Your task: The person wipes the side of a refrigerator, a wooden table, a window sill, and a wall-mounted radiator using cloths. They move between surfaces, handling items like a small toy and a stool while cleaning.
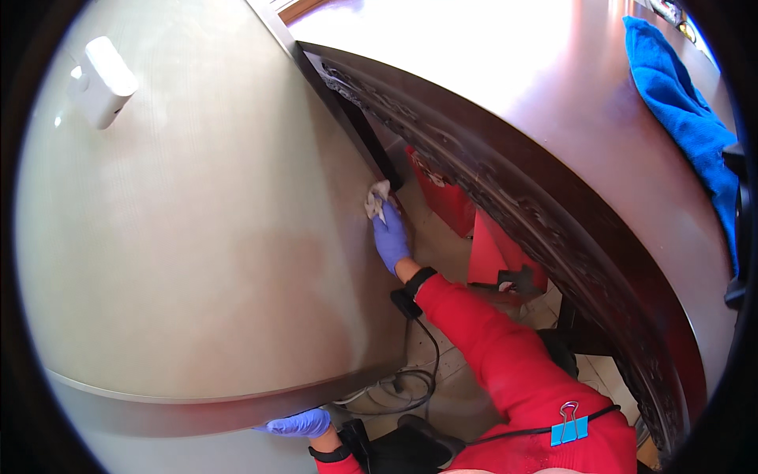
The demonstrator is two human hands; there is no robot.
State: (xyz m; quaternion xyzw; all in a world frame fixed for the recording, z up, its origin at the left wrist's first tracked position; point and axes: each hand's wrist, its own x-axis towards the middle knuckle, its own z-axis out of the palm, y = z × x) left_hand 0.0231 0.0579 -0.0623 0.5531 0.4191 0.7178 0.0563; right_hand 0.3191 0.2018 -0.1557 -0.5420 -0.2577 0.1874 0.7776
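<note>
At the near edge of a beige panel (197, 197), the left hand (298, 424) is placed, its grip not discernible. Beyond, a whitish cloth (377, 196) is pinched by the right hand (389, 237) beside the panel's right edge; red boxes (450, 204), contents hidden, are partly blocked by the carved table (584, 118).

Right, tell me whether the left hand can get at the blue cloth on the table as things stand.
Probably not: the left hand is at the near edge of the pale panel, the blue cloth lies off to the right on the table, and the red right sleeve comes between them.
</note>
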